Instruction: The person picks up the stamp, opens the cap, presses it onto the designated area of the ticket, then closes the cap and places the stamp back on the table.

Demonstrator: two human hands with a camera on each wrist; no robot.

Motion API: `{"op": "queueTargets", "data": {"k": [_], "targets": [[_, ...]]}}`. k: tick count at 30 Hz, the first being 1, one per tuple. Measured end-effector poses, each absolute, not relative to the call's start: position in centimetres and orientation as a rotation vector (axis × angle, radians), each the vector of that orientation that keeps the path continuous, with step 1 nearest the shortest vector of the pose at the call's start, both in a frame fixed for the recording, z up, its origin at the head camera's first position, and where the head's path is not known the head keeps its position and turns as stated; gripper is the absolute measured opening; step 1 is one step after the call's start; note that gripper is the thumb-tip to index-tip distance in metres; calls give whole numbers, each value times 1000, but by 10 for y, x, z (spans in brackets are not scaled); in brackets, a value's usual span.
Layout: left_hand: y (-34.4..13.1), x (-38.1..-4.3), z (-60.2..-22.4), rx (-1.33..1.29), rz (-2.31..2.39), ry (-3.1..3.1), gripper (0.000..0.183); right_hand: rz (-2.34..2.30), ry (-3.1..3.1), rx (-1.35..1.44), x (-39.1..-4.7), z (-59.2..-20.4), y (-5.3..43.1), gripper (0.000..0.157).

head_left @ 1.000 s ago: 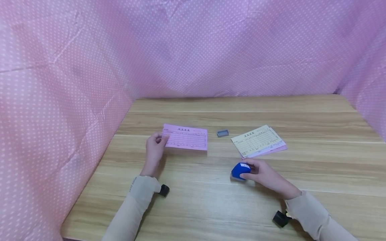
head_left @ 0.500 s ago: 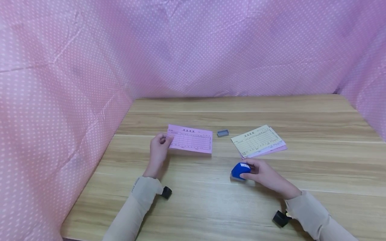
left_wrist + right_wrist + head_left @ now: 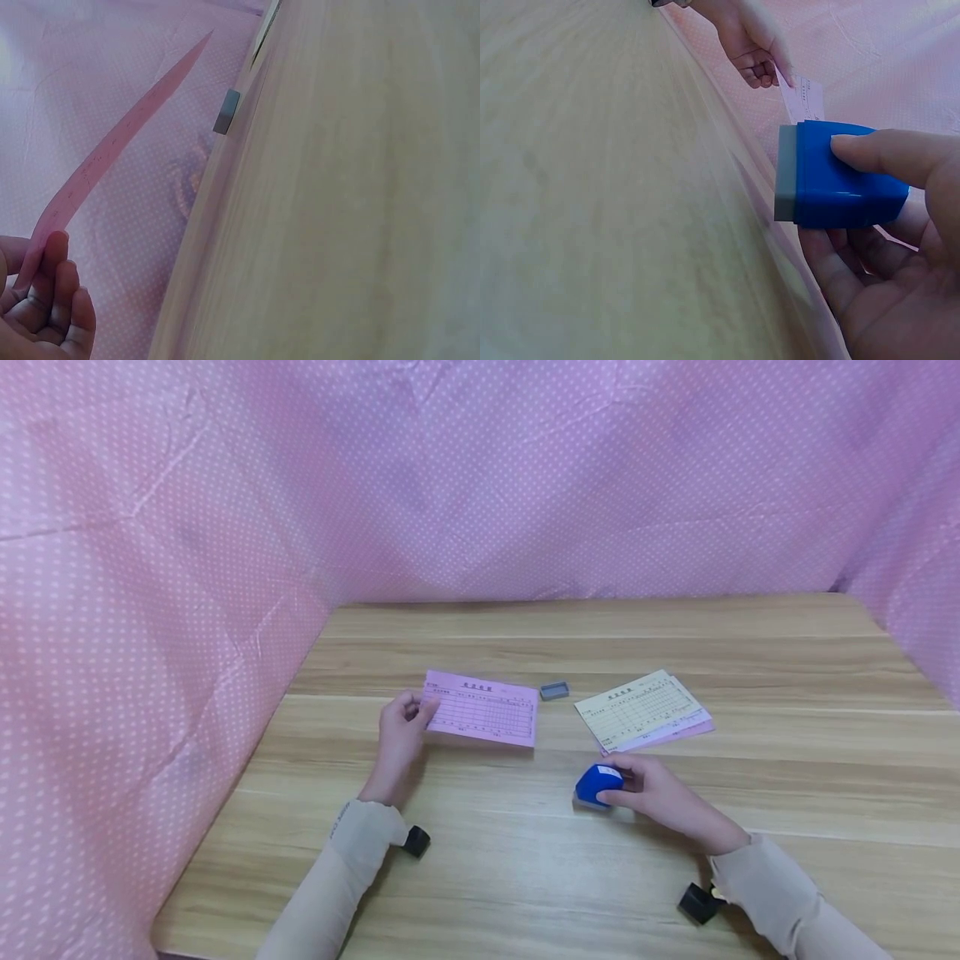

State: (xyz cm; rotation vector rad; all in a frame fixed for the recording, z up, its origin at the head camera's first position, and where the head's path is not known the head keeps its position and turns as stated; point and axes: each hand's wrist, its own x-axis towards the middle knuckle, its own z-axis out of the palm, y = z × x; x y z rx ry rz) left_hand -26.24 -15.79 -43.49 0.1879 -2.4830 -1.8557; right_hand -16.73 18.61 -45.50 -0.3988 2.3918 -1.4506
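My left hand pinches a pink printed form by its left edge. In the left wrist view the pink form is lifted off the table and bends slightly, with thumb and fingers at its near end. On the right, my right hand grips a blue stamp between thumb and fingers, just in front of the stacked slips. The right wrist view shows the stamp with its grey base facing the tabletop; the thumb lies on one side and the fingers are curled on the other.
A small grey stamp cap stands behind, between the pink form and a fanned stack of slips with a yellow form on top. All lie on a wood-grain table. Pink dotted cloth hangs at the back and left.
The left hand has carried the pink form to the right and slightly toward me, closer to the grey cap. The right hand and the blue stamp have stayed in place.
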Motion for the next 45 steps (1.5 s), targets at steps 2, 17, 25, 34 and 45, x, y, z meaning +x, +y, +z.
{"op": "queueTargets", "data": {"k": [2, 17, 25, 34, 45], "targets": [[-158, -262, -435, 174, -1861, -2481, 14, -1452, 2393, -404, -167, -455, 186, 42], [-151, -259, -438, 124, -1845, -2523, 14, -1431, 2405, -385, -167, -455, 186, 41], [-143, -254, -439, 115, -1869, -2531, 15, -1436, 2406, -399, -167, -454, 186, 40], [-133, -249, -441, 146, -1953, -2489, 12, -1446, 2401, -412, -168, -454, 187, 39], [-124, -241, -447, 87, -1933, -2505, 11, -1446, 2403, -419, -168, -455, 187, 38]]}}
